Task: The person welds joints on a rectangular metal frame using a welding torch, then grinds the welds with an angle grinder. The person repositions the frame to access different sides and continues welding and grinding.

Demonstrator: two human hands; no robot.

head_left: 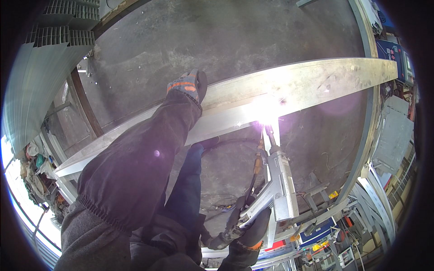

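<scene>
A long pale metal beam (334,83) runs slantwise across the view. My left hand (187,86), in a grey and orange work glove with dark fingers, is closed over the beam's far edge; its fingertips are partly hidden. My right hand (258,229), gloved in dark material with an orange cuff band, grips the handle of a silver welding gun (282,183). The gun's nozzle (270,131) points away from me at the beam's near side. A white-violet glare (269,113) burns at the tip and hides the seam there.
A dark metal plate surface (181,36) lies beyond the beam. Ribbed metal profiles (49,81) are stacked at the left. A cable (258,162) runs beside the gun. A blue machine (395,58) stands at the far right; tools and metal strips crowd the lower right.
</scene>
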